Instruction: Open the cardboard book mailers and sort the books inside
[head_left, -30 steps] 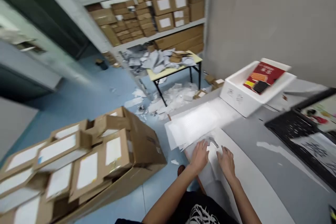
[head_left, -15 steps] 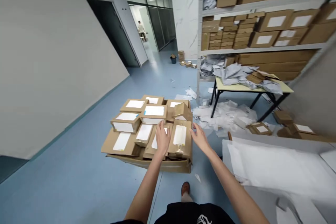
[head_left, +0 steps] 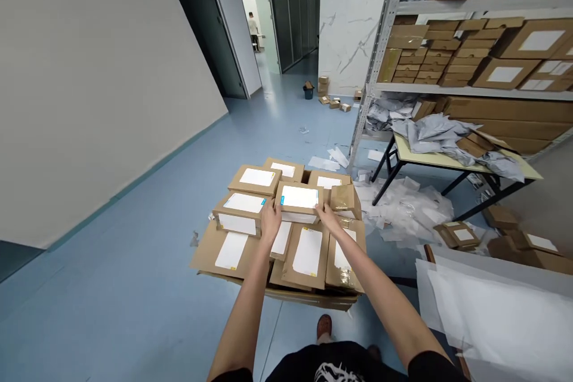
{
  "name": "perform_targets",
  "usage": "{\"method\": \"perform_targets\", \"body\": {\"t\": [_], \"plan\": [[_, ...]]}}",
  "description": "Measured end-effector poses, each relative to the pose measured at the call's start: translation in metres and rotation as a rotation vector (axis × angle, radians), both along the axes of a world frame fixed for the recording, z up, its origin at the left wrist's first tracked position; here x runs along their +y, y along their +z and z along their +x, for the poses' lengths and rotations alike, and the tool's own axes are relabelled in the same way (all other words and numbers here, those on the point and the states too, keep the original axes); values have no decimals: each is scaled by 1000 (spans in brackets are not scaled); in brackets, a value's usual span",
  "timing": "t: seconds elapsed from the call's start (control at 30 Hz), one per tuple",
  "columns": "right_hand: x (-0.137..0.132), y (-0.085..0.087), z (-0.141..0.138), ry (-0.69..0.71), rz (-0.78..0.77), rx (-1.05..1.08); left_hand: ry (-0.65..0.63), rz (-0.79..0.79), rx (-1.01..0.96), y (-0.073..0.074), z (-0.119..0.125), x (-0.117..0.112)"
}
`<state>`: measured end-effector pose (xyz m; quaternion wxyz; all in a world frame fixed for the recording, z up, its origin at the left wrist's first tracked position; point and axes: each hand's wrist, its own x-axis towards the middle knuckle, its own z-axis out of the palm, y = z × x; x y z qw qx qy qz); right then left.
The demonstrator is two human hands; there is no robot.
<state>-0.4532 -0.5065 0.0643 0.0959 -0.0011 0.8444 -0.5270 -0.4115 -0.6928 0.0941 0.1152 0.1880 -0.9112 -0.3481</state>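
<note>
Left hand (head_left: pixel 270 222) and right hand (head_left: pixel 328 218), fingers together, press the near corners of a brown cardboard box with a white label (head_left: pixel 299 197), atop a pile of similar cardboard boxes (head_left: pixel 308 253). Whether they grip underneath is hidden. Earlier, the hands were spread apart, lower on the pile.

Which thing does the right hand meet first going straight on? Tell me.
The right hand meets the white-labelled cardboard box first; it seems to touch the box's near edge, though depth is unclear.
</note>
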Motion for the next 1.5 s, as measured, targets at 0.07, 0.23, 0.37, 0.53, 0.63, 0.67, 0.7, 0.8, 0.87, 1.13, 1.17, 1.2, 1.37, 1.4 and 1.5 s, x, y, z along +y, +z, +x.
{"method": "perform_targets", "body": {"t": [0.07, 0.23, 0.37, 0.53, 0.63, 0.67, 0.7, 0.8, 0.87, 1.13, 1.17, 1.2, 1.37, 1.4, 1.5], "plan": [[-5, 4, 5, -20, 7, -73, 4, 18, 18, -1, 2, -1], [11, 31, 43, -122, -95, -51, -63, 132, 194, 20, 28, 15], [70, 65, 93, -233, -312, 196, -206, 267, 369, 58, 65, 74], [190, 83, 169, -679, -183, 343, -588, 375, 351, 75, 97, 197], [271, 69, 236, -991, -54, 345, -902, 425, 236, 49, 119, 291], [297, 61, 262, -1093, -19, 326, -1006, 450, 176, 37, 130, 324], [321, 53, 291, -1190, 11, 297, -1103, 477, 108, 24, 145, 357], [387, 26, 383, -1426, 75, 164, -1347, 563, -121, -17, 207, 446], [426, 7, 446, -1531, 116, 72, -1453, 593, -260, -45, 258, 495], [552, -71, 632, -1538, 262, -302, -1557, 543, -808, -149, 446, 599], [562, -79, 642, -1512, 260, -336, -1558, 518, -871, -159, 459, 603], [571, -85, 650, -1491, 254, -362, -1560, 498, -931, -167, 468, 604], [591, -95, 657, -1435, 329, -417, -1637, 478, -1114, -182, 475, 596], [592, -92, 652, -1441, 381, -388, -1636, 465, -1107, -180, 469, 593], [591, -77, 613, -1422, 575, -107, -1512, 439, -945, -169, 433, 584]]}}
